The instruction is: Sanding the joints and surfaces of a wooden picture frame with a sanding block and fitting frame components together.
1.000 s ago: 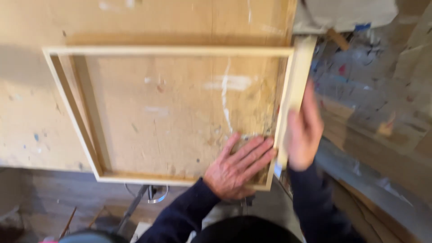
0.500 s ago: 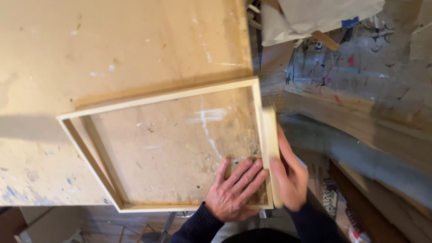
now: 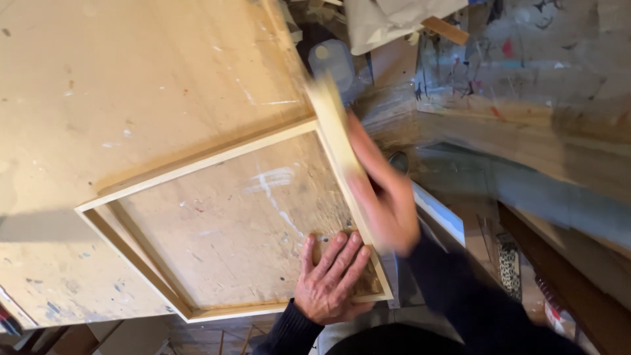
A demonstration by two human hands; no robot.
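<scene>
I see my left hand (image 3: 328,279) spread flat inside a pale wooden rectangular frame (image 3: 197,164) on the paint-flecked plywood surface (image 3: 118,79); my blurred right hand (image 3: 388,197) clasps a pale wooden slat (image 3: 332,118).

Both hands are bare: no gloves, rings, watch or bands show on either. The left hand (image 3: 330,279) appears sharply, with its knuckles, finger joints, creases and short nails plain to see. The right hand (image 3: 384,197) is smeared by motion blur, so its fingers cannot be told apart and no detail of them can be read. Behind each wrist begins a long, dark navy sleeve of soft, plain cloth, with no print, stripe or button visible. The left sleeve ends in a close cuff right at the wrist. The right sleeve looks wider and is blurred too; its cuff edge is unclear.
</scene>
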